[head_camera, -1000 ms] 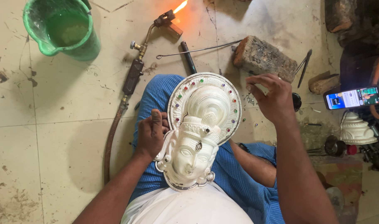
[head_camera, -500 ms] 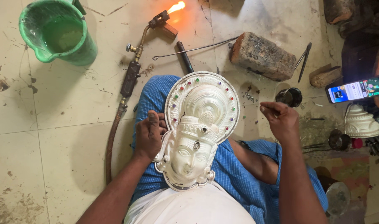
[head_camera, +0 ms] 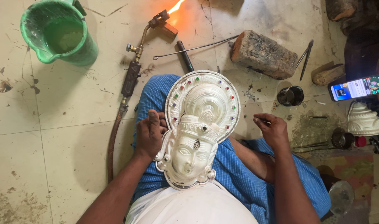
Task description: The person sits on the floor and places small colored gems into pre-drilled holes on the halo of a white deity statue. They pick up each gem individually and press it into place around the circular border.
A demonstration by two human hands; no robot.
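A silvery-white face mask [head_camera: 197,137] with a round crown rim set with small coloured stones lies on my lap, over blue checked cloth [head_camera: 239,178]. My left hand [head_camera: 150,135] grips the mask's left edge, fingers curled under the rim. My right hand [head_camera: 273,129] hovers just right of the mask, above my knee, fingers pinched on a small thin tool [head_camera: 262,120] whose tip is hard to make out. It does not touch the mask.
A lit gas torch [head_camera: 135,66] with an orange flame [head_camera: 175,7] and its hose [head_camera: 113,141] lies on the tiled floor ahead. Around it are a green jug [head_camera: 58,35], a brick [head_camera: 264,54], a thin metal rod [head_camera: 193,49], a black pot [head_camera: 291,96], a phone [head_camera: 357,87] and a white ornament [head_camera: 364,120].
My right hand has moved off the mask's upper right rim, going right and down to beside my knee. My left hand has kept its hold on the mask.
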